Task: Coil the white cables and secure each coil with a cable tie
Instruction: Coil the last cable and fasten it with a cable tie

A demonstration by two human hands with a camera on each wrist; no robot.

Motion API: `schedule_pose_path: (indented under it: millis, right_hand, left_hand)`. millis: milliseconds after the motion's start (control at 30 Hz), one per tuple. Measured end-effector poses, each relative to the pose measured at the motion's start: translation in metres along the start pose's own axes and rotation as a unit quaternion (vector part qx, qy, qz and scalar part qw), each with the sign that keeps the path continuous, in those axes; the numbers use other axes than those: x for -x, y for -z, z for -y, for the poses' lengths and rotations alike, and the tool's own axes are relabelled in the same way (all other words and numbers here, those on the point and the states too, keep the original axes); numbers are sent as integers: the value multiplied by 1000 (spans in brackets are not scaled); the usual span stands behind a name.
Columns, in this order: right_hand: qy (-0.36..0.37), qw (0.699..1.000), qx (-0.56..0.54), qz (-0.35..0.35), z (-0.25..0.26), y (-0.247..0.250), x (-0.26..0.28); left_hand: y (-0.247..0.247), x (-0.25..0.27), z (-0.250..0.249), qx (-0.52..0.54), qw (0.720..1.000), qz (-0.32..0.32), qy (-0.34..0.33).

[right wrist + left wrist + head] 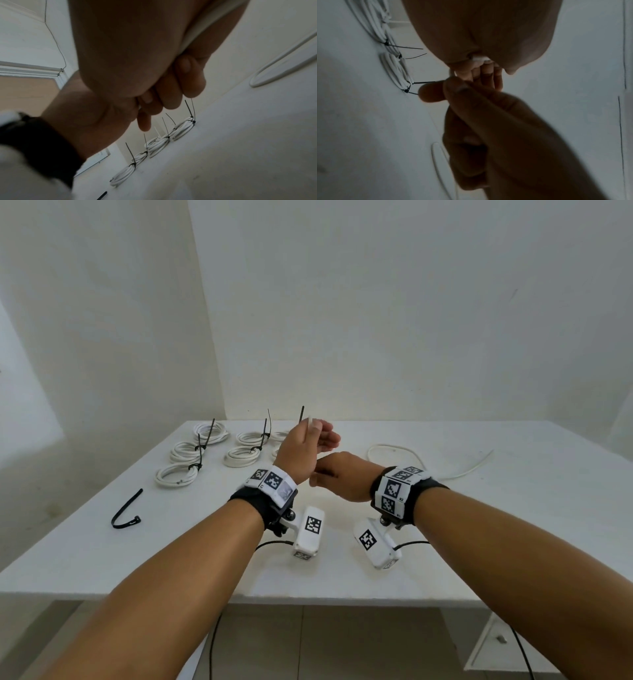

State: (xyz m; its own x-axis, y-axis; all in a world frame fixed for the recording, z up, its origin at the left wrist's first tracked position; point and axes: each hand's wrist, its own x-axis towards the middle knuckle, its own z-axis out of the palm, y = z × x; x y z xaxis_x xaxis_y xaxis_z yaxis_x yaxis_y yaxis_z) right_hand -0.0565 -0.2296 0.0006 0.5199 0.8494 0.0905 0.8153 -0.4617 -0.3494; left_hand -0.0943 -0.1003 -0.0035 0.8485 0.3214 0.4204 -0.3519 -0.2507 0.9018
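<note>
While both hands hang above the middle of the surface (pixel 445 559), the left hand (pixel 301 453) is raised with its fingers curled round the end of a white cable (pixel 310 421), whose tip shows just above the thumb. The right hand (pixel 342 475) sits just beside it, touching near the left wrist, its fingers curled under and gripping the same cable, which runs through the palm in the right wrist view. The rest of this cable (pixel 431 460) lies uncoiled to the right as a thin, round, white loop trailing toward the right edge. Behind and left of the hands lie several finished coils (pixel 176 474), white rings in rows near the far left corner, each cinched by a black tie with its tail sticking up. One loose black cable tie (pixel 125 511) lies curved near the left edge, well apart from the coils. Bare white top stretches along the near edge and to the right.
</note>
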Motion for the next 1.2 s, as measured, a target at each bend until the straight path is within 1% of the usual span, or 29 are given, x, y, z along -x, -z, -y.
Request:
schedule_pose_path:
  millis: [33, 100, 167, 200, 267, 333, 433, 533, 600, 667, 767, 900, 967, 1033, 1100, 1200]
  right_hand:
    - [12, 1000, 3, 2, 2, -1, 1]
    - [36, 999, -6, -1, 3, 0, 3]
    - [25, 1000, -10, 4, 2, 5, 6]
    - [19, 1000, -6, 6, 0, 7, 7]
    - [25, 1000, 7, 4, -3, 14, 9]
    - [28, 999, 27, -7, -4, 21, 12]
    - [23, 998, -6, -61, -9, 34, 14]
    - [33, 989, -65, -128, -16, 47, 14]
    - [34, 982, -94, -160, -21, 55, 14]
    - [31, 975, -112, -189, -26, 59, 13]
    - [11, 957, -165, -238, -30, 60, 11]
    - [-10, 934, -271, -233, -31, 47, 12]
    - [-5, 920, -315, -233, -29, 35, 10]
    - [11, 912, -337, -235, -26, 24, 8]
    - [15, 915, -331, -232, -22, 13, 7]
    - [9, 935, -291, -201, -9, 3, 8]
  left_hand:
    - [-1, 1, -1, -58, 998, 5, -8]
    - [2, 1, -2, -182, 983, 16, -29]
    - [9, -2, 2, -275, 960, 25, -45]
    - [12, -4, 5, -305, 951, 39, -39]
    - [16, -6, 9, -332, 939, 87, -1]
    - [17, -4, 10, -325, 934, 139, 43]
    - [22, -2, 8, -312, 931, 176, 77]
    - [27, 2, 6, -248, 935, 225, 117]
    - [27, 7, 4, -189, 945, 229, 137]
    - [24, 13, 0, -96, 955, 227, 162]
    - [17, 18, -8, 24, 955, 235, 176]
    - [16, 20, -22, 120, 953, 240, 139]
    - [16, 21, -28, 170, 949, 234, 126]
    - [13, 22, -34, 235, 939, 221, 121]
    - [8, 20, -42, 297, 929, 190, 113]
    - [5, 13, -49, 355, 922, 129, 79]
